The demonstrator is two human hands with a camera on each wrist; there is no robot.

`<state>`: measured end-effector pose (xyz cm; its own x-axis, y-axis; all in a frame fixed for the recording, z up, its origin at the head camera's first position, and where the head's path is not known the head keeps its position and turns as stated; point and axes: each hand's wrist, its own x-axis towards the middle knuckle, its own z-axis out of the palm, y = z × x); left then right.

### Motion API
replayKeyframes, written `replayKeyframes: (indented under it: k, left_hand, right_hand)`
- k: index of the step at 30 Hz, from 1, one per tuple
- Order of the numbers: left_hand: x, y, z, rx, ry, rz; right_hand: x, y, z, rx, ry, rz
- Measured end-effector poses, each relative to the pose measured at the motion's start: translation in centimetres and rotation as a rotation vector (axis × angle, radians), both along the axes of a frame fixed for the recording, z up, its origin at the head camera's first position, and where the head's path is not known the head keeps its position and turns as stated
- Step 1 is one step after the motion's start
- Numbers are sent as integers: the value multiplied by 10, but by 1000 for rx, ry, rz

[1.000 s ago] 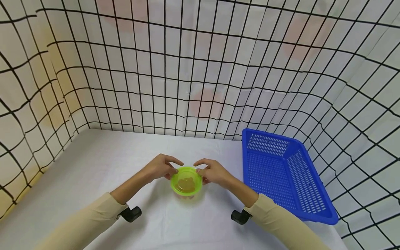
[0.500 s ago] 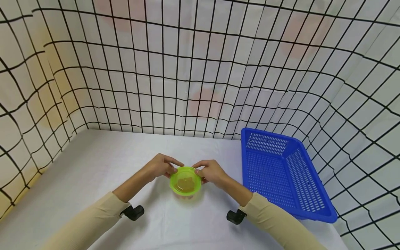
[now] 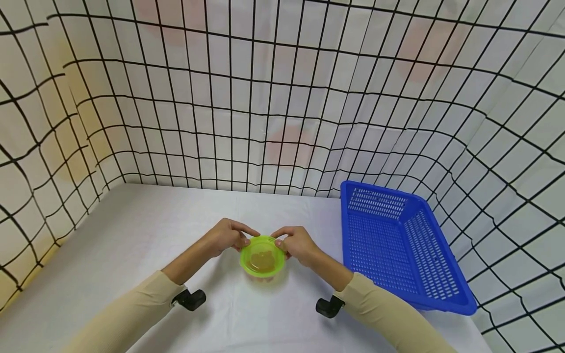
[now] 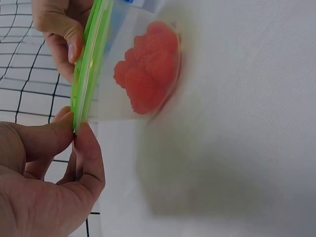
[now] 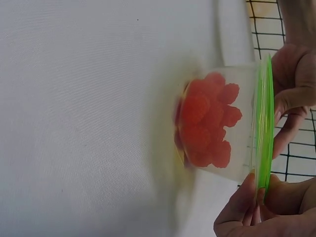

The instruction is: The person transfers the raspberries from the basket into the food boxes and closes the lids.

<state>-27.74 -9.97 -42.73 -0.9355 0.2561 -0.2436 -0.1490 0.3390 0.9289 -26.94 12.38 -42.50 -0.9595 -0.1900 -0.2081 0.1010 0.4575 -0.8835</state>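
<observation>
A clear round tub [image 4: 111, 96] stands on the white cloth, with red raspberries [image 4: 150, 66] heaped in its bottom. Its bright green lid [image 3: 263, 261] covers the top, and through it the head view shows only a brownish patch. My left hand [image 3: 227, 238] pinches the rim on the left side, thumb on the lid and index finger beneath the edge in the left wrist view. On the opposite side my right hand [image 3: 300, 244] pinches the rim between thumb and fingers. Both index fingers reach toward the lid's far edge in the head view.
A blue plastic basket [image 3: 346, 235] with slotted walls sits to the right, beyond my right forearm. Black wire mesh [image 3: 229, 117] backed by pale sheeting encloses the back and sides of the white-covered table [image 3: 145, 220].
Both index fingertips have come down closer to the lid's far edge. My right forearm has shifted slightly left and my left forearm slightly right; the tub stays nearly in place.
</observation>
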Motion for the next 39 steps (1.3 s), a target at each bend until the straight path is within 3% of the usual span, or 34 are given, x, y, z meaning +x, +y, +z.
replayKeyframes:
  k: [9,20,30,39]
  left_hand:
    - [0,2,0,6,2,26]
    - [4,2,3,5,29,29]
    - [7,0,3,24,24,-17]
    - [7,0,2,3,14,-10]
  right_hand:
    - [2,-4,-2,10,39,-27]
    - [1,-7,1,22,26,-25]
    - [-9,9,-1,-34,-156,78]
    - [-13,7,3,-92,-270,92]
